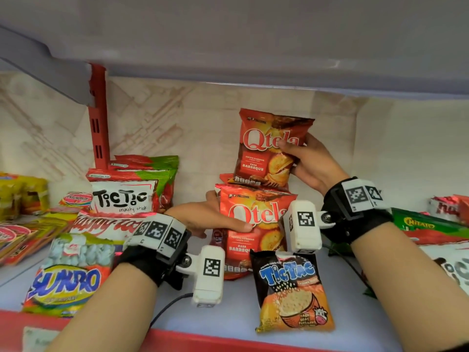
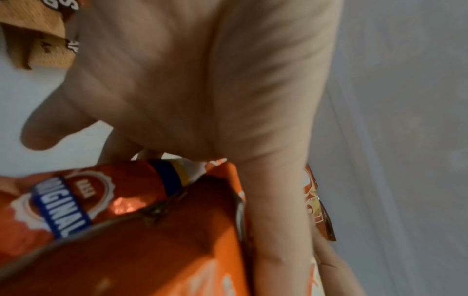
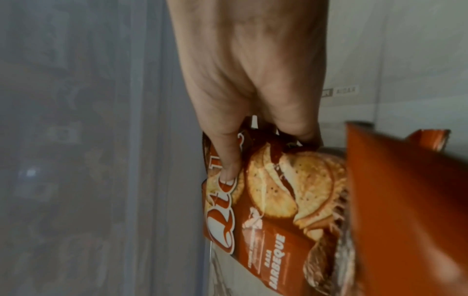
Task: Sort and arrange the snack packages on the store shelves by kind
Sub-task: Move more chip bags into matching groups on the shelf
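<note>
Two red Qtela barbeque bags stand stacked at the middle of the shelf. My right hand [image 1: 295,151] pinches the upper Qtela bag [image 1: 266,148] by its right edge, thumb on the front, its bottom touching the top of the lower one. The right wrist view shows the same bag [image 3: 278,210] under my thumb. My left hand [image 1: 228,214] grips the lower Qtela bag [image 1: 256,235] from its left side, thumb across the logo. A red bag marked Original [image 2: 76,196] lies behind the lower bag [image 2: 152,250].
Tic Tic bags [image 1: 127,196], a Happy Tos bag [image 1: 101,224] and a Sunbo bag [image 1: 68,283] crowd the left. A Tic Tac bag [image 1: 291,290] lies in front. Chitato packs [image 1: 426,227] sit right. The upper shelf [image 1: 253,47] hangs low; a red upright [image 1: 99,118] stands back left.
</note>
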Demonstrator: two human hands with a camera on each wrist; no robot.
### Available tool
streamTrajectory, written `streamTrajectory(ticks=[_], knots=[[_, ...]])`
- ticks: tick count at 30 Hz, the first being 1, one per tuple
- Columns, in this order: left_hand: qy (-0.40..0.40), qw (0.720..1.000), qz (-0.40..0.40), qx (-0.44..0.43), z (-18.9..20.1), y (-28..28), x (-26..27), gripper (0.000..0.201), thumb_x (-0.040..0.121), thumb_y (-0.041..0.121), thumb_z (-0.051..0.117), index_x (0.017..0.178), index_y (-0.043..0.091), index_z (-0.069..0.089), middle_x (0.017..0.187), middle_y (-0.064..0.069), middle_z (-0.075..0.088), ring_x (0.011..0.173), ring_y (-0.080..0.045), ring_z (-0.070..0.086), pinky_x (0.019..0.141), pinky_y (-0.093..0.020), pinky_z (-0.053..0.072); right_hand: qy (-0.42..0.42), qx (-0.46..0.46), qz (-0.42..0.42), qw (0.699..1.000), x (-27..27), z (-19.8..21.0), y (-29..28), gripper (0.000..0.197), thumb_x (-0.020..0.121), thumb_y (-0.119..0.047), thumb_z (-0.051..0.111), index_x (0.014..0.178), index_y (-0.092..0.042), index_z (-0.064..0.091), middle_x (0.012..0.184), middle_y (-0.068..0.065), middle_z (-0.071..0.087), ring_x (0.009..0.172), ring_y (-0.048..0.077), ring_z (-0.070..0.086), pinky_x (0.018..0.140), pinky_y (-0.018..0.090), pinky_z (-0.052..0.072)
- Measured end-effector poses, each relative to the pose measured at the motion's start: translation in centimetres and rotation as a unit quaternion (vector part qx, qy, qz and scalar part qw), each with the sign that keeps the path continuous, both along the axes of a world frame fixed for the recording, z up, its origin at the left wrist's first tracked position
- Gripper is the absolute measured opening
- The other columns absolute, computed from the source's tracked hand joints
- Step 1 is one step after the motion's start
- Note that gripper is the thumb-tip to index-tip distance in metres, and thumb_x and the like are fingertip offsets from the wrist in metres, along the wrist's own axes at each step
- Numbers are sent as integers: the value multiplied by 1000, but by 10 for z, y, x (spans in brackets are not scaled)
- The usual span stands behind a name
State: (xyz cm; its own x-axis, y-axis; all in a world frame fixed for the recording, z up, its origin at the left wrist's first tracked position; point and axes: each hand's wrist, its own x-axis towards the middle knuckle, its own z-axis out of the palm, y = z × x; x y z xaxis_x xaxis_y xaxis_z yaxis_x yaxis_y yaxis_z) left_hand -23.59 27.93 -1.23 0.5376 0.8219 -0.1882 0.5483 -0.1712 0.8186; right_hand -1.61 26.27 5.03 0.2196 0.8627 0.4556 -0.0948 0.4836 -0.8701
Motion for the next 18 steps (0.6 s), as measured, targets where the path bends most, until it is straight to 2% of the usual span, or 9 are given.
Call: streamTrajectory(ticks=[2,5,7,10,12,18], knots=[[-10,1000,8,-1,0,0,1,131,40,47,91,142,30,10,141,4,44,130,-21,43,106,-47,36,2,0,6,1000,2,-3,0,31,84,-3,65,111,-15,55,114,8,67,104,23,66,84,41,55],[-66,998,-3,-21,-2,1,2,120,47,25,93,142,22,19,133,1,54,122,-19,53,107,-44,41,2,1,9,1000,5,-5,-1,32,85,-4,64,112,-17,54,113,6,67,105,22,65,84,41,55],[-93,995,-15,-27,-2,0,1,115,51,16,90,142,23,21,128,2,58,119,-18,56,107,-45,41,0,-2,13,1000,8,-5,-3,32,85,-5,64,112,-18,55,112,5,68,102,21,66,82,41,55],[-99,995,-31,-17,-2,-2,0,120,43,22,91,142,28,23,131,4,58,124,-20,53,110,-49,35,-12,-19,14,1000,12,-5,-6,31,84,-8,66,111,-20,56,106,1,71,96,17,69,74,39,57],[-104,993,-48,-17,-2,-2,-1,119,40,23,90,142,26,26,132,2,59,123,-21,54,109,-48,38,-33,-43,5,999,12,-6,-8,35,83,-13,68,115,-21,56,105,-1,71,94,15,69,69,39,57],[-106,989,-104,-23,0,-2,-4,106,46,19,89,136,27,35,125,2,65,116,-18,61,104,-45,45,-66,-73,-11,995,10,-6,-11,36,83,-20,69,117,-22,55,103,-1,70,91,17,67,70,40,55]])
